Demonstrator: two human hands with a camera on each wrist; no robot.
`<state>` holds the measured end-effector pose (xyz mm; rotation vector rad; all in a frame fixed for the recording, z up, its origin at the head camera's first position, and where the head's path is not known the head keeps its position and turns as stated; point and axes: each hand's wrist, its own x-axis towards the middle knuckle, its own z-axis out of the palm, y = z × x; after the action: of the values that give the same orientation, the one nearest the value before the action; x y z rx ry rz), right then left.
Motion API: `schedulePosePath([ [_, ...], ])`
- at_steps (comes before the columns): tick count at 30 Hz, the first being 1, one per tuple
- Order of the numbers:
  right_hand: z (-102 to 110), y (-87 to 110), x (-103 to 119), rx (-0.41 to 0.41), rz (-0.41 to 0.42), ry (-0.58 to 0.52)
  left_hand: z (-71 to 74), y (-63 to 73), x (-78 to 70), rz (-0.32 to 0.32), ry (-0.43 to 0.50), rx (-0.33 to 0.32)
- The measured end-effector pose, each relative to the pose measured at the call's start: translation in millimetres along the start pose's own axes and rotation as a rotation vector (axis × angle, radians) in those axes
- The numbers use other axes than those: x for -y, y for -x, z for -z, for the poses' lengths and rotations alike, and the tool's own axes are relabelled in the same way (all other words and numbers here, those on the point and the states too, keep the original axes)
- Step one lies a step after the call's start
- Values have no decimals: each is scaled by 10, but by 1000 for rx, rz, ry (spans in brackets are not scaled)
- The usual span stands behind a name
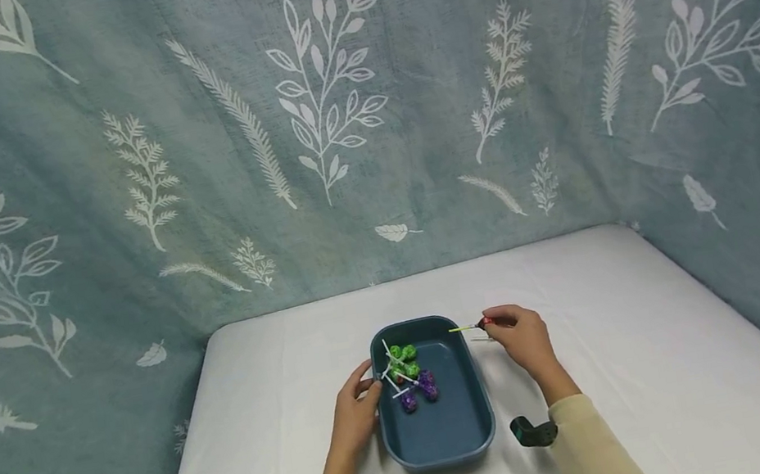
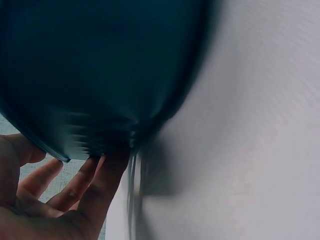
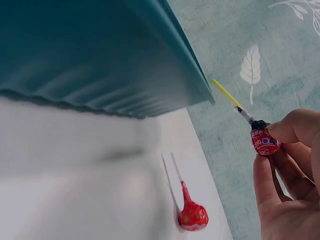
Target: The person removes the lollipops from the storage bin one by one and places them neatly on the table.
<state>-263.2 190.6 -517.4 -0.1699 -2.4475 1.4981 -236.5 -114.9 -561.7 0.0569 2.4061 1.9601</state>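
The head camera looks forward and down from above the near side of the white cloth-covered tabletop (image 1: 275,419), far enough back to take in both far corners. The wrist cameras sit low and close, tipped sideways, on opposite sides of the dark blue, round-cornered rectangular tub (image 1: 448,433), whose outside both share; the right one faces the tabletop's far edge and shares the red-wrapped, yellow-sticked round lollipop (image 3: 265,142) with the head view.
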Motion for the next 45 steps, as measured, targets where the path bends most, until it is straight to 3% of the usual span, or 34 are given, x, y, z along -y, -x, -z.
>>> schedulePosePath([
  [8,129,-7,-120,-64,-28,32,8,14,-36,3,19,-1],
  [16,185,42,-310,-55,-75,40,28,186,-372,14,35,11],
  [21,170,64,-462,-28,-88,60,46,252,-479,11,32,11],
  [31,118,105,-605,12,-99,98,40,233,-436,-1,39,11],
  [41,129,113,-675,24,-99,169,11,10,-13,11,44,6],
  [43,135,113,-685,31,-96,186,15,18,-40,16,37,4],
  [45,139,106,-692,36,-88,200,30,80,-174,7,34,8],
])
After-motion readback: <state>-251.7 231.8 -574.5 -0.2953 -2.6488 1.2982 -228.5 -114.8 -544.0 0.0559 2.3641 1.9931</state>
